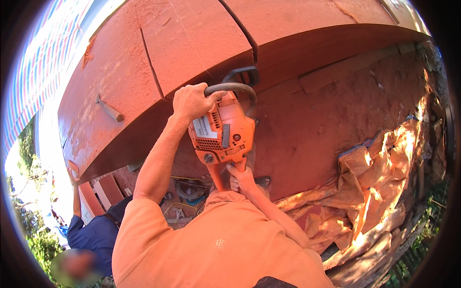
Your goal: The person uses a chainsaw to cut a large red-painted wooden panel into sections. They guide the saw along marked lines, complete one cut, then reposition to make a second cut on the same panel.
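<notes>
An orange chainsaw (pixel 236 124), dusted with red sawdust, is held before my body below the near edge of a large reddish wooden slab (pixel 192 45). My left hand (pixel 194 100) is closed around its curved dark front handle (pixel 231 87). Lower down, my right hand (pixel 241 177) grips the rear handle. The black hand guard (pixel 244 74) sits beyond the front handle, close to the slab's edge. I cannot make out the guide bar and chain. Two dark slots run through the slab from its near edge, one at each side of the middle part.
A hammer (pixel 110 109) lies on the slab's left part. At lower left, a co-worker in dark blue (pixel 91 238) has a hand (pixel 73 177) at the slab's corner. A crumpled tan tarp (pixel 374 177) lies at right. Cables and a round tool (pixel 189 191) are behind my left arm.
</notes>
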A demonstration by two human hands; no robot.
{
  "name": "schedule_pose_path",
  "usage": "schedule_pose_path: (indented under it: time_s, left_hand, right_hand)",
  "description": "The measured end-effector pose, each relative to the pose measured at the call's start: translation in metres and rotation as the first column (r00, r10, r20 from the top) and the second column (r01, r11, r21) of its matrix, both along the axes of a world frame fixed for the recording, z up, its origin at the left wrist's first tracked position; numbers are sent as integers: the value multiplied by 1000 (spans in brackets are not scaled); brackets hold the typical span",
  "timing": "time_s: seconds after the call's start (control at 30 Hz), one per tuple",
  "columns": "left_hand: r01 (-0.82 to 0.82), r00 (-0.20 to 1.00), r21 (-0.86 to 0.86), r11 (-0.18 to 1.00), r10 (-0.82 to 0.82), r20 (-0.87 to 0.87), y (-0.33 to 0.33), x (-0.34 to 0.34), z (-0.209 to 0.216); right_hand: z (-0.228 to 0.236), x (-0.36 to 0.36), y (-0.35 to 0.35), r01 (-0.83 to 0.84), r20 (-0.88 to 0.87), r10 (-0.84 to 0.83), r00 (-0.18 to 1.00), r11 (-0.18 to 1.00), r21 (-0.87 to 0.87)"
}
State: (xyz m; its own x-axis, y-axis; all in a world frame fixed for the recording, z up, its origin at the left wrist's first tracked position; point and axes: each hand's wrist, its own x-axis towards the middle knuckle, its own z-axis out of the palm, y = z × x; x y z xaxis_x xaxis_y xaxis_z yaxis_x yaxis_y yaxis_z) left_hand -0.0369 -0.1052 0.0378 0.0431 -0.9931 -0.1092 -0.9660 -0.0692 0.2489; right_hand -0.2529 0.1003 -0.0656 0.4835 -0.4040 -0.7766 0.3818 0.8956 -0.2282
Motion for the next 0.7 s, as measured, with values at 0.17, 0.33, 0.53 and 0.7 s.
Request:
schedule_pose_path:
  time_s: [0.17,0.33,0.53,0.7]
  left_hand:
    - [-14,1000,80,997,13,8,-1,1,3]
    - [-23,1000,79,997,23,-2,-1,1,4]
    - [-17,1000,88,996,17,3,-3,2,4]
    - [-8,1000,36,999,8,-4,-2,3,2]
  right_hand:
    - [-1,1,0,-6,1,6,1000,1000,-1]
    - [-1,1,-1,-11,1,11,1000,1000,-16]
    - [0,2,-2,-17,-21,17,1000,1000,-25]
    - [-2,3,-2,-13,-27,13,1000,1000,-9]
